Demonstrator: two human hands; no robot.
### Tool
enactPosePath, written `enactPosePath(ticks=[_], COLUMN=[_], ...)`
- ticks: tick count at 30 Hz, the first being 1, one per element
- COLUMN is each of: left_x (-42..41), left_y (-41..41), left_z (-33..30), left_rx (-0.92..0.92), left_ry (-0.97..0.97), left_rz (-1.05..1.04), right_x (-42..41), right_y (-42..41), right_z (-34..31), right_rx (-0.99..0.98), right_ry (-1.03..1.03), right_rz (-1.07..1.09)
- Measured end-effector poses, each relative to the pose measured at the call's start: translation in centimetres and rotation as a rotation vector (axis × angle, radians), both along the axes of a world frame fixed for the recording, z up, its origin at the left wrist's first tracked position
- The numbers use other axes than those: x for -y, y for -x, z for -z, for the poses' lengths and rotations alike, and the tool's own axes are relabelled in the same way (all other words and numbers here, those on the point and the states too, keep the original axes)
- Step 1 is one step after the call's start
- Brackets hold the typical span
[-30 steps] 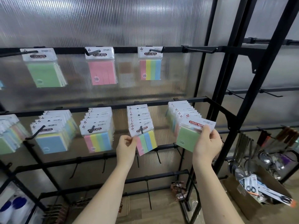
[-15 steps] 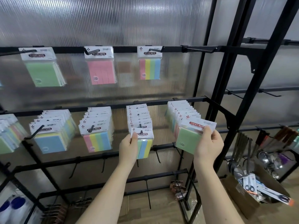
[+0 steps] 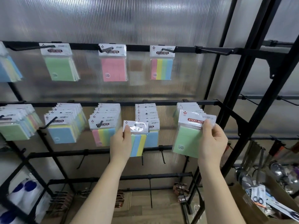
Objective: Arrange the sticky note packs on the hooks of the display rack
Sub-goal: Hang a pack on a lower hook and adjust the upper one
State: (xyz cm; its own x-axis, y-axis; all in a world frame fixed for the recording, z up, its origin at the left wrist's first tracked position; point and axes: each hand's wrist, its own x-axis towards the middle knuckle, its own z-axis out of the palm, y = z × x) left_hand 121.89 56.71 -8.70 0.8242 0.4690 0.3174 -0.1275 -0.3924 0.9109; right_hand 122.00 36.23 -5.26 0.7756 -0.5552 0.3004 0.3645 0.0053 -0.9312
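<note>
My left hand (image 3: 121, 144) pinches a striped green, blue and yellow sticky note pack (image 3: 137, 139) by its white header, off the hook and in front of the third stack (image 3: 146, 113) on the middle rail. My right hand (image 3: 212, 141) pinches a green sticky note pack (image 3: 188, 138) at its header, in front of the fourth stack (image 3: 187, 107). On the top rail (image 3: 139, 48) hang a green pack (image 3: 60, 65), a pink pack (image 3: 113, 68) and a striped pack (image 3: 161, 67). One top hook (image 3: 213, 51) at the right is bare.
More stacks hang on the middle rail: a blue one (image 3: 64, 126), a striped one (image 3: 104, 126) and a green one (image 3: 15, 125). Bare hooks jut from the lower rails (image 3: 100, 153). A cardboard box (image 3: 252, 206) of scissors and ladles stands at the lower right.
My left hand has pulled the striped pack off the third hook and turned it towards me. The right hand has lifted the green pack slightly. The view shifted right.
</note>
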Motion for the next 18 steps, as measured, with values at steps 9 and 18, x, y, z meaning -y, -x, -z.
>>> enactPosePath(ticks=[9, 18], left_x=[-6.2, -12.8], left_y=[2.1, 4.9], left_z=[-3.1, -4.4], left_rx=[-0.046, -0.011], left_ry=[0.285, 0.339], left_rz=[-0.419, -0.502], right_x=[-4.9, -11.6], right_y=[0.0, 0.4], right_z=[-2.0, -2.5], right_rx=[0.026, 0.052], right_ry=[0.102, 0.178], right_rz=[-0.222, -0.325])
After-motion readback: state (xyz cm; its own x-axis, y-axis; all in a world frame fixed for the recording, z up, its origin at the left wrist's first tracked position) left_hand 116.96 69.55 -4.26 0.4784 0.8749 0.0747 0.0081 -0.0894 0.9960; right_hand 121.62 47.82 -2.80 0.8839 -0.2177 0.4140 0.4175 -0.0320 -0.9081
